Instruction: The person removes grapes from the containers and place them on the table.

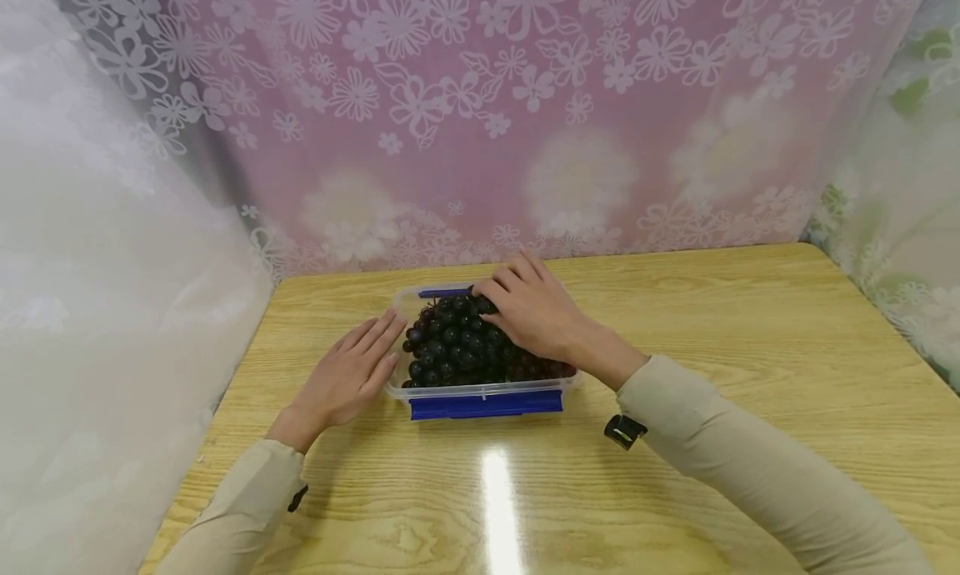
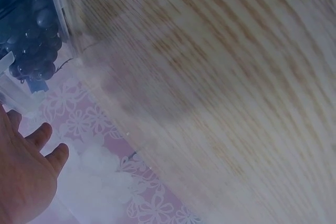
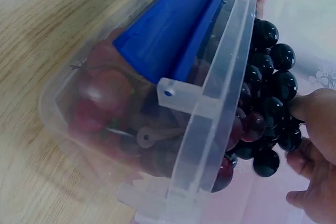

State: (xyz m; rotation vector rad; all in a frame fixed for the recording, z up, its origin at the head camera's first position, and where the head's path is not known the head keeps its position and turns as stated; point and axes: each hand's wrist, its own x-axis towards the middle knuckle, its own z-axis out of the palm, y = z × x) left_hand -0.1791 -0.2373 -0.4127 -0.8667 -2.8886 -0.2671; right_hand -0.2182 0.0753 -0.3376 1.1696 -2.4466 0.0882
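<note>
A clear plastic container (image 1: 397, 389) with blue side clips is heaped with dark grapes (image 1: 457, 346). My left hand (image 1: 345, 383) lies against its left wall, fingers straight and pointing away from me. At the back right of the heap, my right hand (image 1: 536, 312) pinches some grapes between thumb and fingers; part of the bunch is hidden beneath it. Seen from the right wrist, dark grapes (image 3: 273, 85) rise above the container's rim, and redder ones (image 3: 105, 90) show through the wall.
The container stands on a wood-grain table (image 1: 712, 350), toward its back edge. Behind hangs a pink flowered cloth (image 1: 465, 167), with pale sheeting (image 1: 112, 267) at the left. One blue clip (image 1: 487, 404) hangs down along the front wall.
</note>
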